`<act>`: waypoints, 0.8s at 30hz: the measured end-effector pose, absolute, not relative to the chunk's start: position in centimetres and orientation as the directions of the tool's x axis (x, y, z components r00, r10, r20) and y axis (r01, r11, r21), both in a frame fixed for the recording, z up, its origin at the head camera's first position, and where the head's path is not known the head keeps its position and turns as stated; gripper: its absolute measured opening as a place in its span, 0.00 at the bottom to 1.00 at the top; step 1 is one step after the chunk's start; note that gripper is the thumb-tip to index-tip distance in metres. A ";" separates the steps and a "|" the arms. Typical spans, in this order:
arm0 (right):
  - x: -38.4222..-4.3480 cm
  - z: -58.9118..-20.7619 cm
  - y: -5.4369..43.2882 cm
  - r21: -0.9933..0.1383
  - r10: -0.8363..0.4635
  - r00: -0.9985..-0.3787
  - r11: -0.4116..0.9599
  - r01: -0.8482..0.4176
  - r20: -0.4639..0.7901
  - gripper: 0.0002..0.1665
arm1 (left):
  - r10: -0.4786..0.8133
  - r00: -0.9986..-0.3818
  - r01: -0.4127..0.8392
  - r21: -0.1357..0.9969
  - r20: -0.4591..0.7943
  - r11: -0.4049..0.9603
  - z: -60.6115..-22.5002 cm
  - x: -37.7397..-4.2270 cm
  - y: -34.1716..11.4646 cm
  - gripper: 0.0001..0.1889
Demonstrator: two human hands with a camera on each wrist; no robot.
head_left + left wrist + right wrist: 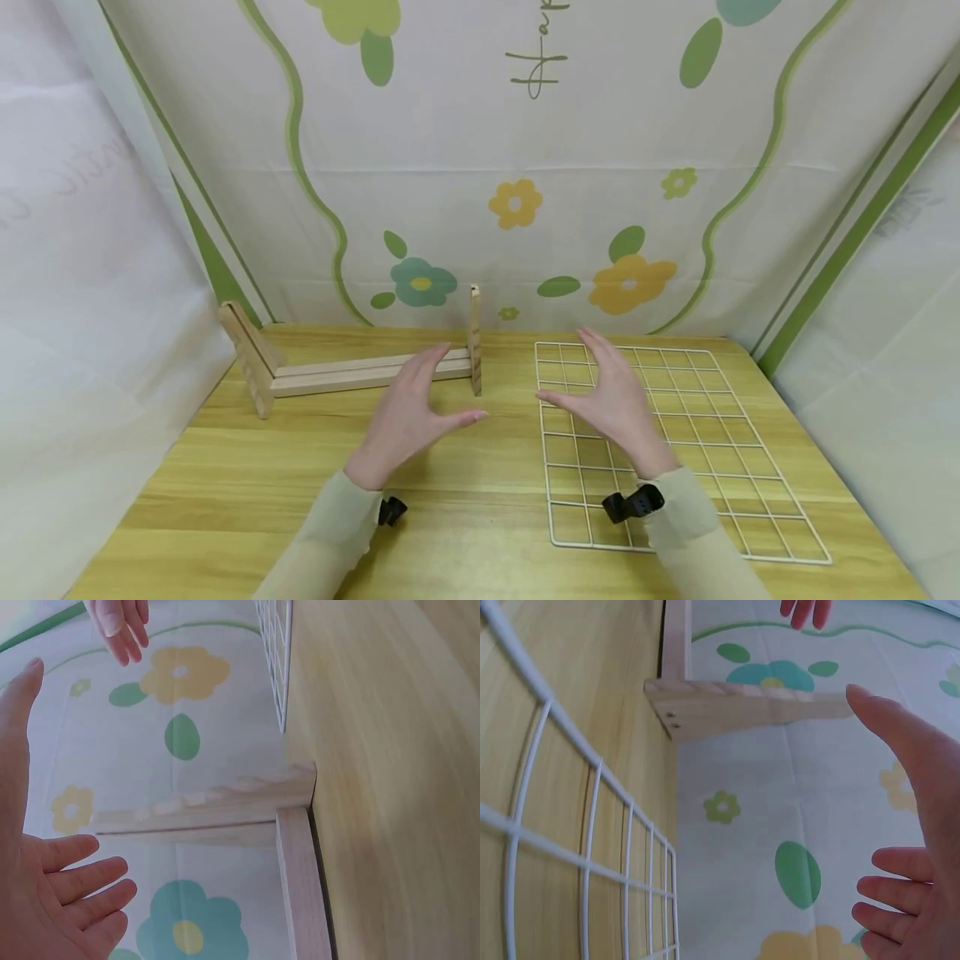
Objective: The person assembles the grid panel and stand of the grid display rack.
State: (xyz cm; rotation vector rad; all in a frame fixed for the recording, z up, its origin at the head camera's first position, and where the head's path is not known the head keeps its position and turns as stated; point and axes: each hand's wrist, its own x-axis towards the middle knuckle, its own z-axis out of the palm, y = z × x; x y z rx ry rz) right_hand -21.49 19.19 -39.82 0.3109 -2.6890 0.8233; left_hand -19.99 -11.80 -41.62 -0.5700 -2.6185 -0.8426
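Note:
Both hands hover above the table, palms facing each other, with nothing held. My left hand has its thumb spread from the fingers, just in front of a wooden stand. That stand has a grooved crossbar and two upright end pieces; the right end piece shows side-on in the left wrist view. Over the left part of a white wire grid panel, my right hand is held with its thumb apart from the fingers. The grid lies flat on the table, and its wires appear close by in the right wrist view.
The wooden table carries the stand at the back left and the grid on the right. A white cloth with printed flowers hangs behind the table's back edge. White sheets hang at both sides. Each wrist wears a black strap device.

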 end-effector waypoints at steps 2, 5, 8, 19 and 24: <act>-21.5 -40.0 20.0 -0.507 -0.105 -0.933 0.815 -0.279 0.346 0.71 | 0.274 -0.863 0.472 0.486 0.424 0.736 -41.6 -19.8 -11.5 0.60; -21.4 -40.2 21.3 -0.513 -0.093 -0.939 0.818 -0.262 0.330 0.71 | 0.282 -0.861 0.481 0.494 0.424 0.725 -41.7 -19.6 -11.0 0.59; -21.4 -40.4 22.5 -0.510 -0.086 -0.944 0.823 -0.248 0.320 0.71 | 0.294 -0.860 0.487 0.503 0.417 0.714 -41.9 -19.6 -10.4 0.59; -20.8 -41.0 26.5 -0.492 -0.069 -0.950 0.843 -0.219 0.304 0.68 | 0.318 -0.864 0.495 0.549 0.390 0.673 -42.7 -19.6 -8.5 0.60; -20.4 -41.2 28.3 -0.533 -0.019 -0.957 0.827 -0.177 0.289 0.68 | 0.311 -0.883 0.466 0.590 0.350 0.659 -43.2 -19.6 -7.8 0.60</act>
